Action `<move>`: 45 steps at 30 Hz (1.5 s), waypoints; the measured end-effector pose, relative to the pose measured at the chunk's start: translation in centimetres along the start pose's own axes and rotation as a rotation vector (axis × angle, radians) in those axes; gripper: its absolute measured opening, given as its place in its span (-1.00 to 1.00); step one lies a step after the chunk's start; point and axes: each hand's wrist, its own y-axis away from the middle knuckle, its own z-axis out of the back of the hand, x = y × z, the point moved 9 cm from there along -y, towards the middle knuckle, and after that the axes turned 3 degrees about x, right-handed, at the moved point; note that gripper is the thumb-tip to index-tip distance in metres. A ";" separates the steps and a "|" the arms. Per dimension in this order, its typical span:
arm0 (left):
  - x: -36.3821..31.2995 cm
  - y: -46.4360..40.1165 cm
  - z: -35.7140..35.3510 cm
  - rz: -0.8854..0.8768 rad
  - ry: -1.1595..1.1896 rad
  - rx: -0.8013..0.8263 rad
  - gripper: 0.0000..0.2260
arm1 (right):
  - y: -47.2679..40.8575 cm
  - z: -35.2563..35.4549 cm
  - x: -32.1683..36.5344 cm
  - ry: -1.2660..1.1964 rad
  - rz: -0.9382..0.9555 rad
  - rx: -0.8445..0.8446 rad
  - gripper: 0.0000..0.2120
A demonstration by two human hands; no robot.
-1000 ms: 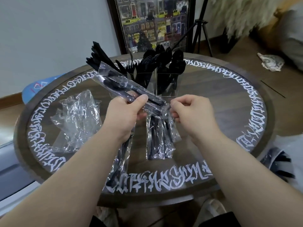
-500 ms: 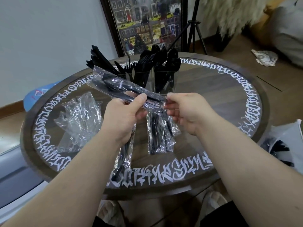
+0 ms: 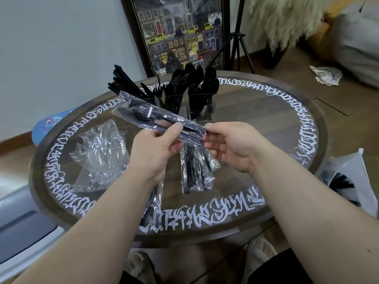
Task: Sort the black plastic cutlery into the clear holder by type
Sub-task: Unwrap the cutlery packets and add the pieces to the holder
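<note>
Sealed cutlery packet, clear wrap w/ black pieces inside, is held up over the table, slanting up-left, just in front of the clear holder. Left hand grips its near part, thumb on top, fingers under, prob. to steady it. Right hand pinches the packet's right end at the wrap edge; looks like the spot to tear it open so pieces can go in by type. Holder already stands full of black knives, forks, spoons in separate bays. More sealed packets lie on the round table below the hands. Empty wrappers piled at left, kept apart from unopened ones.
</note>
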 end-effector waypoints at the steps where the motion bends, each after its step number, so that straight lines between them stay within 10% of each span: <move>1: 0.1 0.0 -0.1 0.008 0.008 -0.004 -0.96 | 0.0 0.1 0.0 0.007 0.002 0.008 -0.93; 27: -0.2 0.1 0.3 0.115 0.270 -0.072 -0.97 | -0.1 -0.8 1.7 0.089 0.190 -0.010 -0.88; 41: -3.2 -1.3 12.4 0.007 0.286 -0.524 -0.86 | -1.3 -1.4 0.9 0.059 0.130 -0.074 -0.89; 45: -5.4 -1.7 15.1 -0.051 -0.096 -0.597 -0.82 | -1.5 -1.7 0.9 0.056 0.132 -0.083 -0.87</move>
